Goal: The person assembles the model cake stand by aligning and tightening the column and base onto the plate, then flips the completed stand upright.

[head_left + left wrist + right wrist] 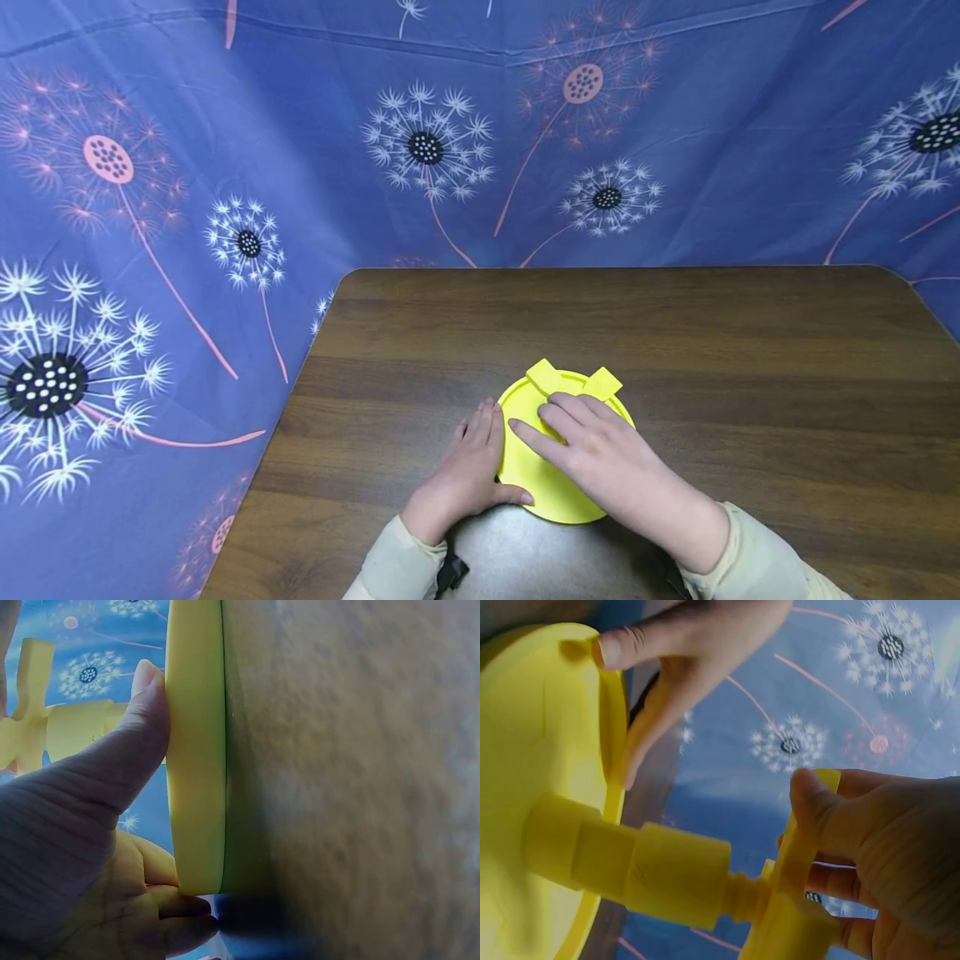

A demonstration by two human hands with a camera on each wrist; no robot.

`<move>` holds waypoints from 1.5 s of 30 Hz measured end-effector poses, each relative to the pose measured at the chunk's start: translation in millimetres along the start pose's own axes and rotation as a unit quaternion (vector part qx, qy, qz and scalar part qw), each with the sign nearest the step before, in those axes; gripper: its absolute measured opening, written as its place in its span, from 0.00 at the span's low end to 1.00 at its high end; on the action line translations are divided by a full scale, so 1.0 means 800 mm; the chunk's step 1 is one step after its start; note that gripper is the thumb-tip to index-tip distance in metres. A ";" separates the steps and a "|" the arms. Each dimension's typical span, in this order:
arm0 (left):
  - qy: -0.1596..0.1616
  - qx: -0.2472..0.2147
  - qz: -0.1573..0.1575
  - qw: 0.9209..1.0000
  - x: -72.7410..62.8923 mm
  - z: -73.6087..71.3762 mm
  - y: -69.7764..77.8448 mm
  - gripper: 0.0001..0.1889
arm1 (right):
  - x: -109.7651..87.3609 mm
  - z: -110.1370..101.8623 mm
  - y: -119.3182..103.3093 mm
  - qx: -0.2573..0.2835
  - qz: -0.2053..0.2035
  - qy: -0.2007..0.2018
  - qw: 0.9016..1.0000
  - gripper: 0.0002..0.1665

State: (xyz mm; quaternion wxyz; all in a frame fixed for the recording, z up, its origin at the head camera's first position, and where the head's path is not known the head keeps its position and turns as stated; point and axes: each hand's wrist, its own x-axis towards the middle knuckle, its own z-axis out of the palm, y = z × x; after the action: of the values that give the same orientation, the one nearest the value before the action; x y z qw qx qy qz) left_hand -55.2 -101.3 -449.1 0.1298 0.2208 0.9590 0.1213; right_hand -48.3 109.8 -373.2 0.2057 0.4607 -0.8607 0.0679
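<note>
On the table lies a yellow round base (pixel 558 492) with a raised rim. My left hand (pixel 468 467) holds its left side, thumb near the front edge and fingers along the rim. A stepped yellow post (pixel 679 874) stands up from the middle of the base. At its top is a yellow handle-like piece with flat arms (pixel 799 851); two arm ends (pixel 602 383) show past the right hand in the head view. My right hand (pixel 907 847) grips one flat arm between thumb and fingers, above the base. In the head view this hand hides the post.
The brown wood-grain table (pixel 750 375) extends around the base, with rounded far corners. Behind it and along the left hangs a blue cloth (pixel 315 150) with a dandelion print. A pale glare (pixel 525 554) lies on the tabletop near the front.
</note>
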 end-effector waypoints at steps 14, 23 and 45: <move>0.001 0.002 -0.001 1.000 0.000 0.001 -0.001 0.66 | 0.001 0.025 -0.009 -0.046 -0.022 0.019 0.998 0.28; 0.001 -0.002 0.001 1.000 0.001 0.001 -0.001 0.66 | -0.012 0.009 0.015 0.085 0.064 0.073 0.992 0.27; -0.007 -0.009 -0.002 1.000 0.001 0.003 -0.001 0.66 | -0.077 0.026 0.081 0.405 0.327 0.025 0.854 0.20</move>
State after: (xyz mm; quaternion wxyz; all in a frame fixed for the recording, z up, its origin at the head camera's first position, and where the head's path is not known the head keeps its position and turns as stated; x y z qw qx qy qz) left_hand -55.5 -101.2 -451.7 0.1383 0.2182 0.9575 0.1280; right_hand -77.0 187.4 -413.0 -0.0116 0.1934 -0.8528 0.4849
